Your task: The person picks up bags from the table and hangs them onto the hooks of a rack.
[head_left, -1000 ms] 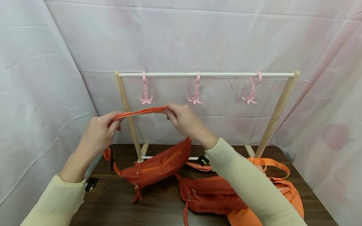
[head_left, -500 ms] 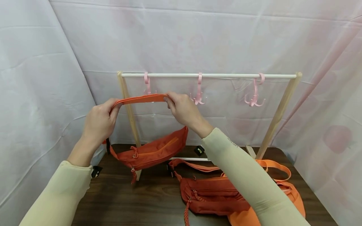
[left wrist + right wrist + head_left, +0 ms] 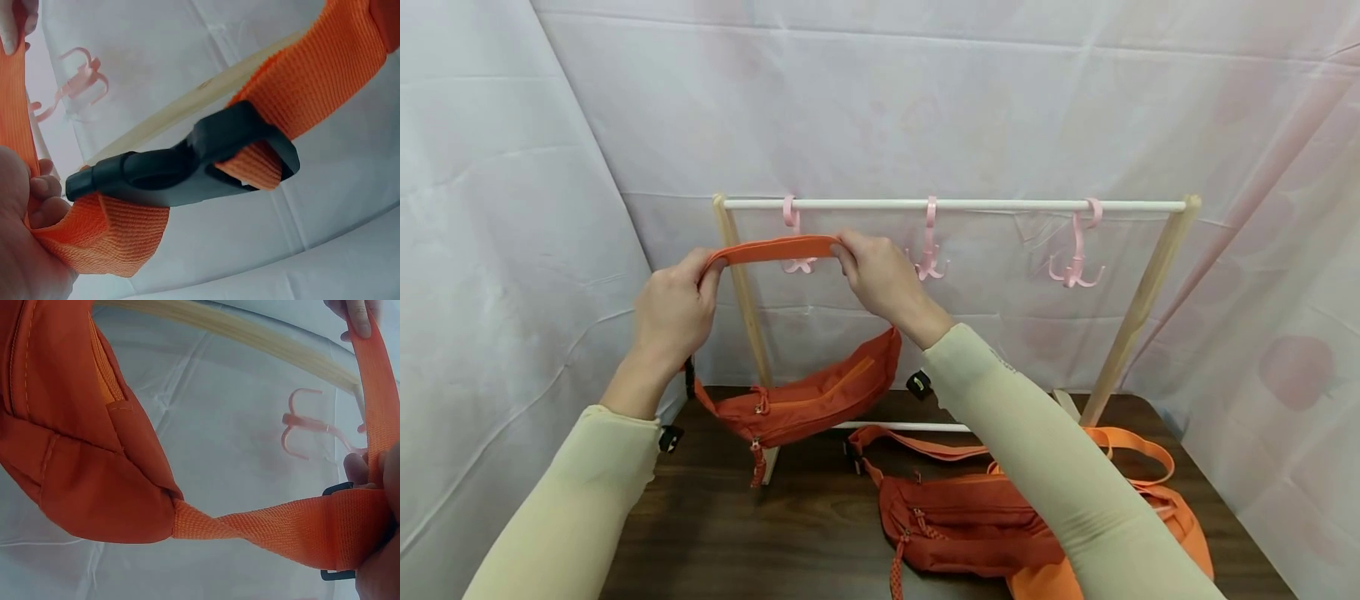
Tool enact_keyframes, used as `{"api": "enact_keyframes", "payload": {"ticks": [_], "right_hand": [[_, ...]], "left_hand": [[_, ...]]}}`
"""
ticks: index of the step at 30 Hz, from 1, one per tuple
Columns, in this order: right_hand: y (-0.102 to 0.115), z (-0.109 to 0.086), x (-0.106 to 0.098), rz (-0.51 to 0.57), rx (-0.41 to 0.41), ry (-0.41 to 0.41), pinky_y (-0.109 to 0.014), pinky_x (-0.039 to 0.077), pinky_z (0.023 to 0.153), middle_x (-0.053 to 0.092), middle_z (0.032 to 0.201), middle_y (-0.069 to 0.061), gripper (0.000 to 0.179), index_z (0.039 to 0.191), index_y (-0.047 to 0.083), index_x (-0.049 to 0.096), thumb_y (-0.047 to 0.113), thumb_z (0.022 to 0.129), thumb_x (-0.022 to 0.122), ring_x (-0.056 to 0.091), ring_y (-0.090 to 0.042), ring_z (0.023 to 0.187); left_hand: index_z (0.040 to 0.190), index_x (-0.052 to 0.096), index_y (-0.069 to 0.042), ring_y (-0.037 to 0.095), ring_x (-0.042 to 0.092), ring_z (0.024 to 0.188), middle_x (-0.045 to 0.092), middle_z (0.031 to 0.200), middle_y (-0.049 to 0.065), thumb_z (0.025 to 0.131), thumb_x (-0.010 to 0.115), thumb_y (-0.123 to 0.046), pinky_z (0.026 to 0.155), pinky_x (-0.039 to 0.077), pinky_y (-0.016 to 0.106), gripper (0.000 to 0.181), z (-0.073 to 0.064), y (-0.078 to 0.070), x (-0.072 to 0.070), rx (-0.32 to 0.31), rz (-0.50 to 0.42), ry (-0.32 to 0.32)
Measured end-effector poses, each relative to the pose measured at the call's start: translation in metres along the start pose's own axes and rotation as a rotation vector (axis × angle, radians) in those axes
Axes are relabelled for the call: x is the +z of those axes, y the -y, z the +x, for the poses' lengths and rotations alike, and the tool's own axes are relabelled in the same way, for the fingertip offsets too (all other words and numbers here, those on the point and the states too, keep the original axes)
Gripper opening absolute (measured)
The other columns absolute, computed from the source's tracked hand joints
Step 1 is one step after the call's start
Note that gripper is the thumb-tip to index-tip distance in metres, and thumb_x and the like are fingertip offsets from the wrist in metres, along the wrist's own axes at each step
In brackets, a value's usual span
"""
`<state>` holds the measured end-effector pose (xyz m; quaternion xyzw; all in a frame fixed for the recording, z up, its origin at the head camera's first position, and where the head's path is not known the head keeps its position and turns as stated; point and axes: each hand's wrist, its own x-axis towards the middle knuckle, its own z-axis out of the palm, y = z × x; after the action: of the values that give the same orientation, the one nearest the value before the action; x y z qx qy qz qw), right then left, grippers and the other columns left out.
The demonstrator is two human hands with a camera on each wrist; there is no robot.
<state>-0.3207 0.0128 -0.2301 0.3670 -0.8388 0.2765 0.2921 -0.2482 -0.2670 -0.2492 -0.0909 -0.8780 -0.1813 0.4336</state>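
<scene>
Left wrist: ribbed orange strap (image 3: 322,72)

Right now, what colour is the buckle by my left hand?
The buckle is black; it shows best in the left wrist view.

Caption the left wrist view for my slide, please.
A black buckle on an orange strap gripped by the left hand, with a pink hook in the background.

No words or numbers could be read; a small mark (image 3: 1002,361) on the right sleeve (image 3: 1052,442) was illegible.
</scene>
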Motion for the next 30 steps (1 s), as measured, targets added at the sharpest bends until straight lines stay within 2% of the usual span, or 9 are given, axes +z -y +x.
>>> {"api": "enact_keyframes", "payload": {"ticks": [4,7,13,17,22,30], "right_hand": [[-0.002,0.005,0.003,-0.011,0.025,-0.004,-0.031,0.04,0.058,0.056,0.073,0.001,0.02,0.102,0.012,0.065,0.025,0.113,0.055,0.051,-0.017,0.061],[-0.004,0.007,0.006,-0.015,0.047,0.008,-0.032,0.04,0.059,0.057,0.073,0.0,0.02,0.103,0.012,0.065,0.025,0.113,0.054,0.052,-0.019,0.062],[-0.01,0.008,0.013,-0.049,0.092,0.053,-0.034,0.043,0.063,0.058,0.074,-0.002,0.02,0.105,0.012,0.065,0.026,0.113,0.054,0.054,-0.021,0.065],[-0.014,0.006,0.016,-0.058,0.108,0.058,-0.035,0.044,0.063,0.059,0.074,-0.001,0.019,0.104,0.013,0.064,0.025,0.113,0.054,0.055,-0.022,0.065],[-0.018,0.004,0.019,-0.052,0.11,0.055,-0.035,0.045,0.064,0.059,0.075,-0.001,0.018,0.104,0.014,0.065,0.025,0.113,0.055,0.056,-0.021,0.066],[-0.015,0.004,0.017,-0.059,0.098,0.031,-0.034,0.043,0.061,0.056,0.072,-0.001,0.021,0.1,0.013,0.063,0.027,0.113,0.053,0.054,-0.02,0.064]], "left_hand": [[0.105,0.069,-0.007,0.036,0.049,0.055,0.052,0.064,0.011,0.113,0.055,-0.033,0.051,0.032,0.045,0.031,0.006,0.002,0.006,-0.022,0.007,-0.002],[0.103,0.068,-0.008,0.035,0.049,0.054,0.052,0.064,0.011,0.113,0.053,-0.037,0.05,0.032,0.045,0.034,0.009,0.004,0.01,-0.048,0.006,0.025],[0.107,0.069,-0.012,0.034,0.053,0.059,0.058,0.071,0.011,0.113,0.048,-0.044,0.05,0.034,0.045,0.039,0.01,0.007,0.019,-0.113,0.014,0.121],[0.112,0.071,-0.013,0.033,0.054,0.059,0.06,0.072,0.011,0.113,0.048,-0.044,0.051,0.036,0.044,0.038,0.011,0.007,0.025,-0.123,0.019,0.147],[0.117,0.073,-0.013,0.032,0.054,0.058,0.063,0.073,0.011,0.114,0.05,-0.04,0.051,0.037,0.045,0.036,0.01,0.007,0.028,-0.119,0.012,0.139],[0.115,0.073,-0.009,0.034,0.055,0.058,0.064,0.074,0.014,0.113,0.05,-0.04,0.051,0.038,0.047,0.038,0.012,0.006,0.028,-0.12,0.002,0.086]]}}
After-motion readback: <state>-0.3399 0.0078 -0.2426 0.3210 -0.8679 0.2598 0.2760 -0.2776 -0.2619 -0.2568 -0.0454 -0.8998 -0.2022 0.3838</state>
